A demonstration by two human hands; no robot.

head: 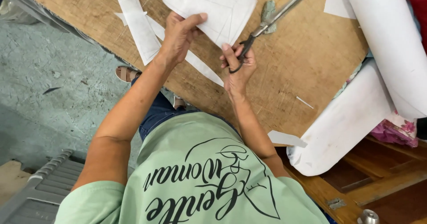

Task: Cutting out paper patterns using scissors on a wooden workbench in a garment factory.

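White paper strips (138,24) and rolls (351,117) crowded our plywood table (302,68). Our left hand (178,37) pinched the white pattern sheet (209,4) at its seven o'clock corner; our right hand (238,66), at four o'clock, gripped open scissors (267,24) touching the sheet's edge.

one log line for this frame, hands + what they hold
left hand: holds white paper piece | right hand: grips scissors, at paper edge | surface: wooden board | nearby: paper strips, white rolls

Pale green short-sleeved shirt, black script print; blue jeans; brown strap sandal.
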